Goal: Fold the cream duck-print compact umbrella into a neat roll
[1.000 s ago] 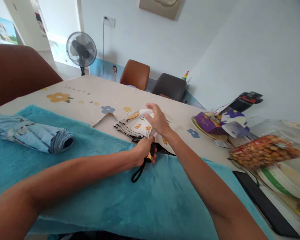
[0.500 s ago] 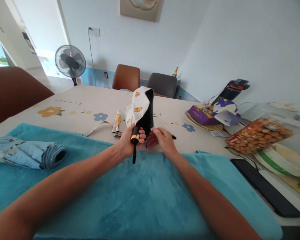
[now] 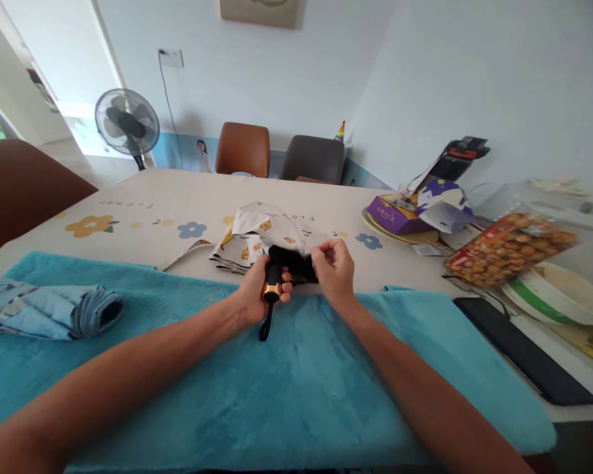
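Observation:
My left hand (image 3: 257, 289) is wrapped round the black handle of a folding umbrella (image 3: 273, 275), which has a gold ring and a short black wrist strap hanging toward me. The umbrella's loose canopy (image 3: 264, 230), white with small yellow and orange figures and black inside, spreads away from me over the table. At its right edge, my right hand (image 3: 334, 268) pinches the canopy cloth between thumb and fingers. A light-blue umbrella canopy (image 3: 49, 308), rolled up, lies at the far left on a teal plush cloth (image 3: 257, 388).
A purple box (image 3: 394, 214), a bag of brown snacks (image 3: 516, 250) and a white-green bowl (image 3: 548, 296) crowd the table's right side. A long black case (image 3: 518, 349) lies in front of them. Beyond the table stand a fan (image 3: 127, 125) and chairs (image 3: 242, 148).
The canopy, raised before, has dropped lower and spread over the table. My right hand has risen from beneath its edge and now pinches the cloth. The view has shifted slightly.

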Available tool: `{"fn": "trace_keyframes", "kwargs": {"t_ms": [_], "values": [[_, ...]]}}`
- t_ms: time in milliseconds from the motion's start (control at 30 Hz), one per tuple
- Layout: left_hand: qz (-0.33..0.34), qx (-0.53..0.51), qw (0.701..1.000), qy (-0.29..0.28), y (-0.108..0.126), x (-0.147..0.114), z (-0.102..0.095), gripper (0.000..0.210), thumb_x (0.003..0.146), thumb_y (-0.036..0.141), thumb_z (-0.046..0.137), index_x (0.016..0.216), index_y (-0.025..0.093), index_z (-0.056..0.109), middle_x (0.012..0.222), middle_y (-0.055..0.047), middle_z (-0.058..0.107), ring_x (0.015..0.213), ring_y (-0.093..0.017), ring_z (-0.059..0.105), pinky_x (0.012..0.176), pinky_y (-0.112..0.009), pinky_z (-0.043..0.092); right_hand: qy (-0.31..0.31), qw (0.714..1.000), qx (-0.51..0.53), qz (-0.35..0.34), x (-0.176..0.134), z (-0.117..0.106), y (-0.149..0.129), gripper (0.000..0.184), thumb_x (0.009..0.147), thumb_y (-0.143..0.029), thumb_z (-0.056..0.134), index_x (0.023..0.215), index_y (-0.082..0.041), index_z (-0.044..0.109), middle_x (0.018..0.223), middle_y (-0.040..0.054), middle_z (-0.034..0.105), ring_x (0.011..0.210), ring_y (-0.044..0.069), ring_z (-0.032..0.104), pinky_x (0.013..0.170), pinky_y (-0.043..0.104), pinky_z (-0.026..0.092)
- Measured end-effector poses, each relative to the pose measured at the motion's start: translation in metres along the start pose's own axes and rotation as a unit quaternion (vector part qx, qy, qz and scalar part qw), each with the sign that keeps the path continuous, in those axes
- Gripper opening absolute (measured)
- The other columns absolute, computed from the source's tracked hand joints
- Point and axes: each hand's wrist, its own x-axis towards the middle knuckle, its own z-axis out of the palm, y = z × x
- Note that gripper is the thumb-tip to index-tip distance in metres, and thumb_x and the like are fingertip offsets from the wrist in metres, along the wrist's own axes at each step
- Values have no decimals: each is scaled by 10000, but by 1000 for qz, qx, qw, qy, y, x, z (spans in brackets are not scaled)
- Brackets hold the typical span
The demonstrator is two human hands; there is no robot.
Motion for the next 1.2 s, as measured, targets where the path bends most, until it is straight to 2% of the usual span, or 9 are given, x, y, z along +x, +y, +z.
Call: {"fn": "trace_keyframes", "kwargs": {"t_ms": [133, 200, 300, 400, 600, 867, 967, 1067, 1200], "values": [[18, 57, 998, 24, -7, 0, 2, 321, 927, 330, 302, 778, 126, 500, 594, -22, 507, 415, -102, 484, 332, -205, 380, 24, 991, -60, -118, 1, -5, -4, 111, 802, -296, 542, 877, -224, 505, 736, -4, 577, 642, 139, 567, 583, 275, 481], [21, 79, 997, 15, -11, 1, 1, 298, 928, 328, 314, 799, 136, 503, 605, -20, 512, 423, -114, 496, 348, -225, 401, -24, 977, -106, -185, 1, -5, -6, 179, 790, -284, 556, 956, -227, 526, 904, 47, 608, 849, 192, 605, 736, 344, 509], [22, 97, 995, 2, -18, 2, 0, 284, 932, 320, 310, 794, 154, 494, 594, -15, 499, 437, -135, 510, 369, -255, 427, -145, 944, -169, -243, 0, -1, -3, 356, 736, -245, 594, 1083, -214, 523, 1177, 117, 560, 1131, 269, 526, 954, 452, 432], [18, 107, 994, 2, -23, 2, -1, 297, 939, 320, 291, 785, 159, 488, 590, -21, 496, 453, -148, 519, 383, -272, 443, -193, 934, -201, -222, -2, 4, 4, 396, 727, -199, 563, 1120, -190, 514, 1221, 141, 544, 1156, 286, 513, 971, 473, 416], [21, 114, 993, -6, -24, 5, -3, 295, 936, 333, 309, 808, 153, 506, 606, -24, 506, 442, -140, 510, 370, -263, 426, -191, 937, -218, -195, -1, 5, 1, 339, 746, -215, 539, 1084, -202, 522, 1175, 122, 581, 1116, 271, 543, 942, 445, 433], [22, 111, 994, 8, -26, 5, -2, 313, 928, 349, 346, 759, 140, 505, 588, -23, 504, 426, -132, 497, 358, -264, 421, -189, 922, -300, -156, 7, 16, -9, 382, 731, -130, 495, 1108, -188, 512, 1134, 128, 605, 1041, 280, 573, 867, 431, 451], [7, 107, 994, 16, -26, 5, -2, 342, 931, 388, 347, 742, 143, 491, 579, -25, 505, 429, -132, 503, 361, -261, 423, -188, 897, -370, -152, 25, 27, -17, 417, 715, -76, 496, 1125, -151, 504, 1173, 172, 579, 1063, 313, 553, 849, 439, 444], [5, 100, 995, 25, -26, 7, -4, 348, 939, 391, 327, 752, 144, 486, 573, -25, 507, 425, -134, 503, 360, -260, 419, -197, 879, -403, -159, 55, 38, -30, 345, 757, -77, 493, 1094, -150, 517, 1145, 179, 589, 1028, 320, 561, 811, 438, 446], [0, 90, 996, 28, -27, 8, -6, 358, 943, 408, 310, 761, 148, 476, 575, -23, 510, 426, -137, 503, 363, -262, 414, -111, 914, -349, -175, 99, 46, -43, 216, 845, -155, 449, 1047, -162, 526, 1008, 126, 627, 949, 279, 584, 795, 429, 441]]}}
